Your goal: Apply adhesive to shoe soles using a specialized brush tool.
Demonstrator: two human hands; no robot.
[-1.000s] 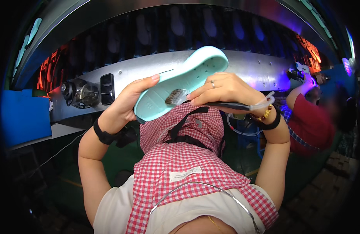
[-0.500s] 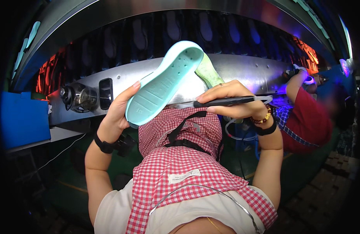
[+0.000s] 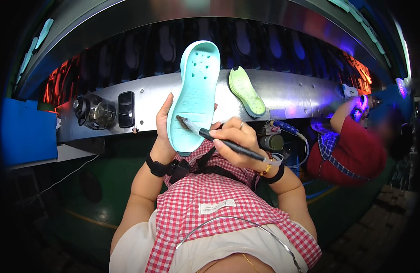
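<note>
- where's the aqua sole [image 3: 192, 102]?
- upper middle of the frame: the left hand [image 3: 163, 132] clasps it from underneath, the right hand [image 3: 237, 134] grips a brush [image 3: 232, 146].
- how will it handle?
- probably light, springy; hold its sides.

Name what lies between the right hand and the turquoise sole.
A black-handled brush: the head view shows it extending from the right hand over the turquoise sole.

Jug [image 3: 101, 113] and probably phone [image 3: 126, 109] on the bench [image 3: 285, 93], left of the shoe sole [image 3: 197, 93]; second sole [image 3: 246, 92] at right.
</note>
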